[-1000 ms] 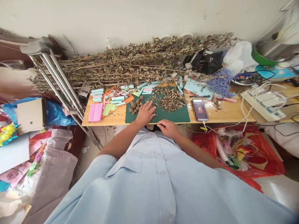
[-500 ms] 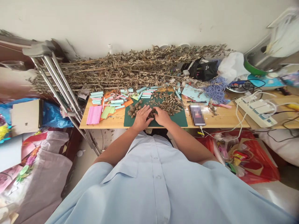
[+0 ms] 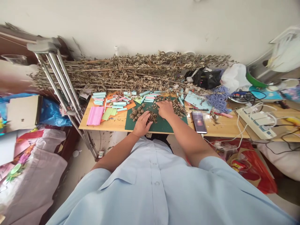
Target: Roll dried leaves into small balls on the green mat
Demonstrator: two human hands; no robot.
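A green mat [image 3: 164, 124] lies on the wooden table. Several round brown balls [image 3: 134, 115] sit in a cluster on its left part. My left hand [image 3: 142, 124] is just right of them, fingers spread, against a small heap of dried leaves [image 3: 152, 117]. Further right and back, my right hand [image 3: 165, 109] reaches onto the near left side of a larger pile of dried leaves [image 3: 179, 109]; its fingertips are partly lost among the leaves, so a hold on any leaves cannot be made out.
Rolled blue and pink papers [image 3: 120, 103] lie left. Dried stalks [image 3: 131, 73] line the wall. A phone [image 3: 199, 122], purple string [image 3: 219, 99] and a power strip [image 3: 256, 122] are right. Metal crutches [image 3: 62, 81] lean at the left edge.
My right hand has moved away from my left hand, back and to the right, onto the larger leaf pile. A small leaf heap now shows beside my left hand. The view has shifted slightly.
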